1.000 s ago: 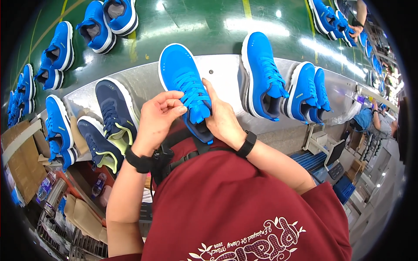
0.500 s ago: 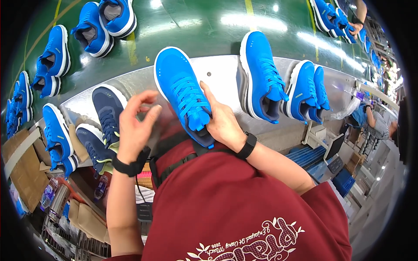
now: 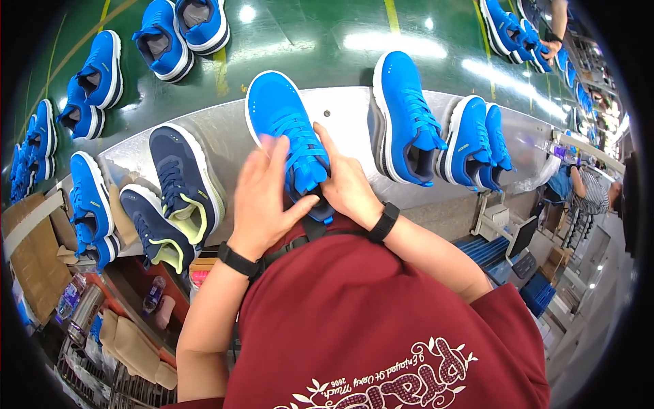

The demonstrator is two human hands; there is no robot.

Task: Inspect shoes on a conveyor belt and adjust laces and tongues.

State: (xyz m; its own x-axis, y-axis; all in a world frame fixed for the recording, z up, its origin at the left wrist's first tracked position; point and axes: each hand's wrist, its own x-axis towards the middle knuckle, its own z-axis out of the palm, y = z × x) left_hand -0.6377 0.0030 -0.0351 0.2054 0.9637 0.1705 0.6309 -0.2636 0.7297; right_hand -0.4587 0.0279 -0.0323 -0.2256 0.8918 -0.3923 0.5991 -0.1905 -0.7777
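A bright blue lace-up sneaker (image 3: pixel 272 95) with a white sole stands toe-away on the metal ledge in front of me. My right hand (image 3: pixel 349 185) grips its right side near the collar, thumb along the laces. My left hand (image 3: pixel 264 194) is at the sneaker's left side, fingers stretched toward the laces and thumb apart near the heel opening. Its fingertips are slightly blurred; whether they press on the shoe I cannot tell. Left of this hand lie two navy sneakers (image 3: pixel 178 160) with pale green linings. Another blue sneaker (image 3: pixel 402 95) stands to the right.
The metal ledge (image 3: pixel 327 140) borders a glossy green surface (image 3: pixel 286 34) carrying more blue sneakers (image 3: pixel 162 48). Further blue pairs (image 3: pixel 470 140) stand at right and left. At lower left are cardboard (image 3: pixel 37 259) and a steel flask (image 3: pixel 85 310). Another person's hand (image 3: pixel 550 51) reaches among shoes at far right.
My left hand has moved right and forward onto the sneaker's left side, uncovering more of the navy pair. The shoes on the green surface at left have shifted rightward in view. My right hand keeps its grip.
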